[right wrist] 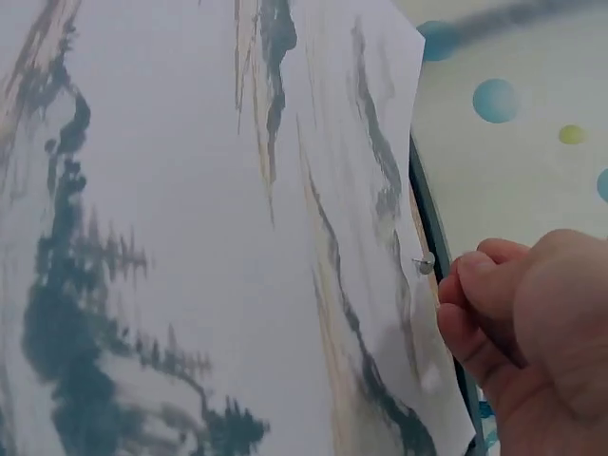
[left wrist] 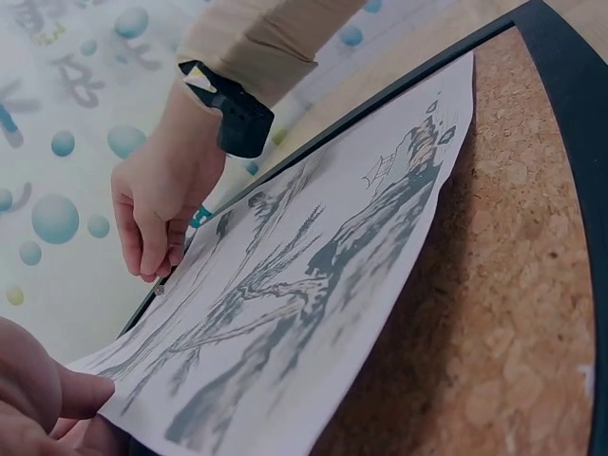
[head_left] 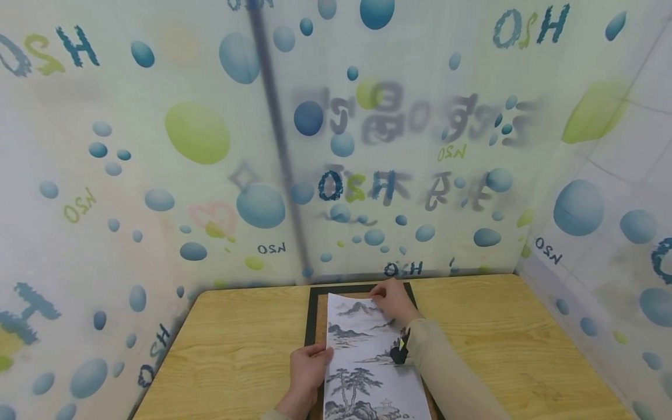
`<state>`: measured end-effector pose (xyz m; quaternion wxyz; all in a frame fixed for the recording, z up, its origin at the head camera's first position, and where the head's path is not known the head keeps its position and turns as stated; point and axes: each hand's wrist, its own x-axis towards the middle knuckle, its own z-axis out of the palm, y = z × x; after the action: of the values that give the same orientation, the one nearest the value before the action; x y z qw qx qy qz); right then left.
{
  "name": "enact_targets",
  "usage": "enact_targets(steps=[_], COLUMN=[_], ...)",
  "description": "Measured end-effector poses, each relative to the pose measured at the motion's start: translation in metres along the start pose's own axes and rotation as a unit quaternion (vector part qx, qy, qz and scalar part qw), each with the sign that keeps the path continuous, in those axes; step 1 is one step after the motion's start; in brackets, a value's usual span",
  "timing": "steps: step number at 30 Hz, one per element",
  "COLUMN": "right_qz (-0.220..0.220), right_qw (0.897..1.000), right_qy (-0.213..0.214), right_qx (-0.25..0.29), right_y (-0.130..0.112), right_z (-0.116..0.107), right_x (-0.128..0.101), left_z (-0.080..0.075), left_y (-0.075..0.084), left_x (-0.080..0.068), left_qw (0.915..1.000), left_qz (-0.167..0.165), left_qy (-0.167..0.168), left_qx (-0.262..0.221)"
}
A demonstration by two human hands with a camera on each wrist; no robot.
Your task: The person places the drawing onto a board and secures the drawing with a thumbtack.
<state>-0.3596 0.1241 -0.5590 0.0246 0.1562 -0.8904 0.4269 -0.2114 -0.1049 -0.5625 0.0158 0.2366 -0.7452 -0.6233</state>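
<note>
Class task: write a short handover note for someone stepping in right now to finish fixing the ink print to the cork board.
Left hand: grip pinches the print's left edge, holding it on the cork board.
Right hand: fingertips at a small pin near the print's top right corner.
Done: print laid along the board; that one pin looks in place.
Left: seat that pin firmly if loose, then probably fix the other corners; no other pins show.
</note>
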Motion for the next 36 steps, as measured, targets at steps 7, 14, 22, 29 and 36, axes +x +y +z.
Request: enact_targets(steps=[7,14,22,29,36], right_qz=[0.015,0.023,0.011,-0.002,-0.012], right_qw=[1.000,1.000,1.000,1.000,1.000], right_qy=[-0.019,-0.015,-0.014,0.000,-0.013], right_qx=[-0.009,-0.014,-0.016,-0.011,-0.024], right_y=[-0.0036,-0.0025,-0.0018,0.0006,0.0011], right_z=[-0.0024,0.0023,0.0043,0.0050,0.0005], right_x=[-0.0007,0.0014,0.0020,-0.0011,-0.0012], left_z=[0.0001,-0.0010,0.0000,-0.0001,0.0014], left_y=[0.0018,0.0037,0.0036,0.0044,0.0039], left_x=[-0.0019,-0.0046,-0.0042,-0.0044,-0.0023], left_qw=[1.0000,0.9999,1.0000,1.0000,0.9999], left_qz=[0.001,0.009,0.005,-0.001,-0.011], left_qy=[-0.002,-0.005,0.001,0.001,0.010], left_qx=[-0.002,-0.006,0.000,0.001,0.006])
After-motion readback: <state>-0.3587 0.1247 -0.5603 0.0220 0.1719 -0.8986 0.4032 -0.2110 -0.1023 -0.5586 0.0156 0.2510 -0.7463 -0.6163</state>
